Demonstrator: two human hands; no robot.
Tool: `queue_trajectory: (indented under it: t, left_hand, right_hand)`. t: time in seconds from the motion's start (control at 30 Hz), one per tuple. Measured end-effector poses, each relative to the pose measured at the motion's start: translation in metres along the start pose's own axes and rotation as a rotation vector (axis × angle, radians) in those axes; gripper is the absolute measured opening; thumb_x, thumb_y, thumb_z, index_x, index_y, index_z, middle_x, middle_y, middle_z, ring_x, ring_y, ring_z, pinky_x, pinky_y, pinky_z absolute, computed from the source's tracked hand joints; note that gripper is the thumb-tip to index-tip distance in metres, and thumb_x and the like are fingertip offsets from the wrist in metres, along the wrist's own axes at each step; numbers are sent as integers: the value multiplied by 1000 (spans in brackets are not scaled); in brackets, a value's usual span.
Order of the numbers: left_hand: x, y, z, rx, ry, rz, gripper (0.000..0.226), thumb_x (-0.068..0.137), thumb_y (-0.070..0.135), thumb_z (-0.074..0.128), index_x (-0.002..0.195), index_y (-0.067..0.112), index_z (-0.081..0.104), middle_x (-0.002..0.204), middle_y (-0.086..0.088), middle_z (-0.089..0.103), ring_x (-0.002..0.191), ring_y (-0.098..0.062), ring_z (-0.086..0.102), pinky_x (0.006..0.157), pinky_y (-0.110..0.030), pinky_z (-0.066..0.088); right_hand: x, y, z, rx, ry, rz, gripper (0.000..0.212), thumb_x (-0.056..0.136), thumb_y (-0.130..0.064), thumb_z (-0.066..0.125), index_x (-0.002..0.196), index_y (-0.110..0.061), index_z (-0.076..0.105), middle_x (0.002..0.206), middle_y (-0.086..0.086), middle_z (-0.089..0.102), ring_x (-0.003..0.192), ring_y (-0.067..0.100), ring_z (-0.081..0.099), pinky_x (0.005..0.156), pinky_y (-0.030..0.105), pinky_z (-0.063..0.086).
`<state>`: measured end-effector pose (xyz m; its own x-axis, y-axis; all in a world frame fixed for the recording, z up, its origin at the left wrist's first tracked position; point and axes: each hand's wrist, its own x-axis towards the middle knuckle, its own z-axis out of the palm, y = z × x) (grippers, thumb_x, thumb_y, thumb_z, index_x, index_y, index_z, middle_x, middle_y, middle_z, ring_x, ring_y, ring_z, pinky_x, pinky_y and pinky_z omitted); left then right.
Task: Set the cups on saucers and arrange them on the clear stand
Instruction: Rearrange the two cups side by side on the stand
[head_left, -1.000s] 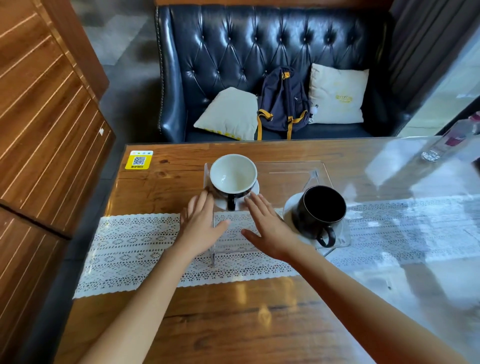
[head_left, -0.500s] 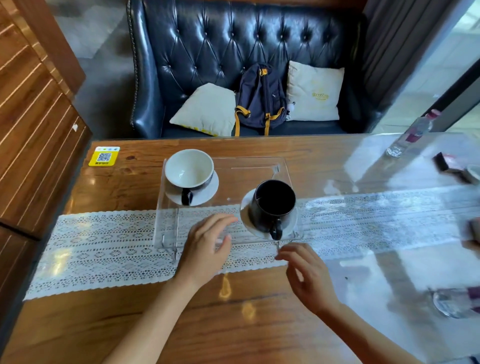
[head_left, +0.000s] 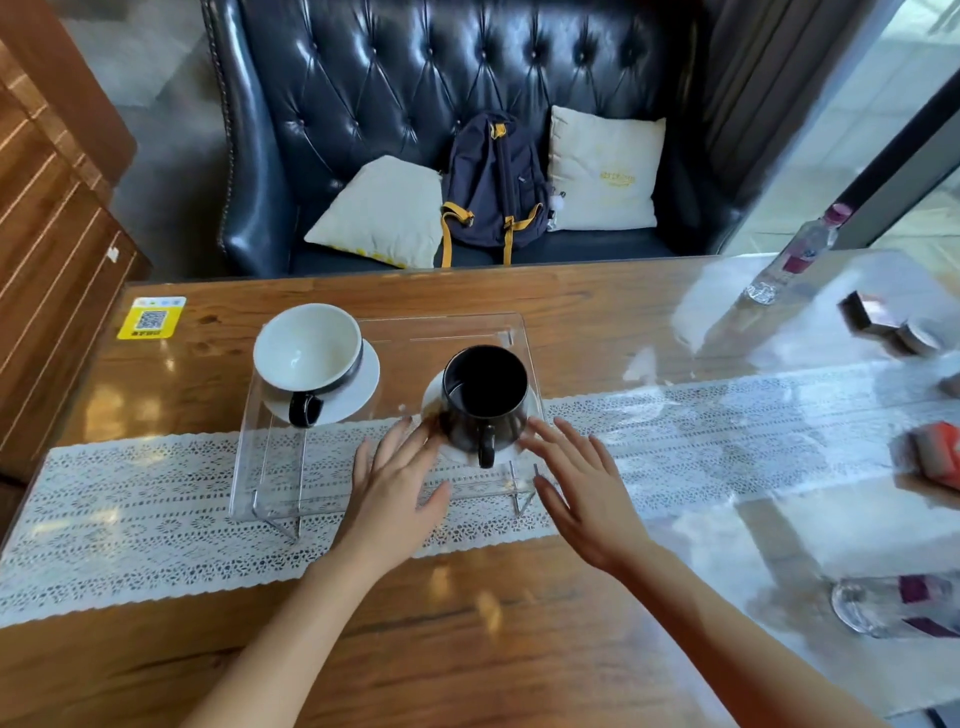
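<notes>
Flanking black cup (head_left: 484, 396) on clear stand (head_left: 452, 332): both hands, fingers spread, gripping nothing.

left hand (head_left: 399, 483) flat, fingers spread | right hand (head_left: 583, 488) likewise

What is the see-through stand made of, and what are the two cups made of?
The stand looks like clear plastic, maybe acrylic: you can see the lace cloth through it and its edges shine. The white cup and the black cup look like glazed pottery, smooth and shiny where light hits them. The saucers look the same.
</notes>
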<state>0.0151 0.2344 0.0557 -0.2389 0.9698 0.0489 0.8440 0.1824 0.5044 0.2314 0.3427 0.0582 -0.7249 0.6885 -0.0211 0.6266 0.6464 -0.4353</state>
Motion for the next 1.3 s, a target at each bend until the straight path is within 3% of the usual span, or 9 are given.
queue_trajectory:
  t: [0.2,0.53,0.7,0.77,0.87,0.97,1.07,1.17,1.3]
  left_hand:
    - [29,-2,0,-17,15,-14,63,90,34,50,146,24,22,153,15,12,143,-10,4,115,-39,-4]
    - [55,-2,10,49,-21,-110,71,93,36,41,148,21,0,159,1,-3,143,-10,-11,114,-36,-13]
    - [53,-1,10,43,3,-100,71,92,36,43,148,20,4,160,-2,1,145,-14,-7,117,-40,-7]
    - [52,-1,9,37,24,-105,70,91,37,45,148,20,8,159,-2,4,144,-14,-3,117,-41,-3]
    - [50,-2,11,26,43,-108,70,90,37,47,147,24,9,159,1,3,144,-14,-2,115,-39,-1]
    - [50,-2,12,20,46,-107,69,90,38,47,147,25,9,159,3,3,144,-14,-2,114,-38,-1]
    - [50,-3,12,10,48,-112,69,90,38,47,147,27,11,159,4,5,144,-14,-1,115,-40,1]
    - [50,-3,11,-9,38,-123,69,89,39,48,147,29,10,159,6,3,144,-14,-1,116,-42,3]
    - [50,-4,11,-16,32,-127,70,89,39,47,147,30,8,159,8,1,144,-14,-1,116,-41,4]
  right_hand:
    - [30,1,-9,-78,26,23,38,96,-37,33,134,-36,40,155,-16,30,147,15,17,119,46,15]
    - [66,2,-18,-6,-13,27,35,88,-27,51,123,-32,44,156,-16,26,141,15,32,112,48,27]
    - [65,-1,-18,64,43,18,38,87,-24,54,124,-28,46,151,-15,35,137,12,37,105,37,29]
    - [67,-4,-18,148,76,38,39,85,-23,56,122,-29,47,145,-14,43,135,12,39,105,39,33]
    - [74,-8,-21,250,141,88,48,83,-24,60,127,-24,44,136,-5,52,131,19,43,103,50,38]
    - [84,-14,-26,280,198,79,70,78,-27,70,138,-15,37,141,3,49,133,23,41,106,48,37]
    - [95,-25,-32,398,229,-4,87,67,-31,77,140,-19,32,140,-2,50,128,20,48,103,45,41]
    - [104,-34,-35,478,220,14,90,57,-44,72,135,-35,26,126,-19,50,117,16,53,93,39,46]
    - [115,-32,-31,448,143,47,91,64,-34,77,139,-32,25,128,-19,49,125,21,51,99,53,42]
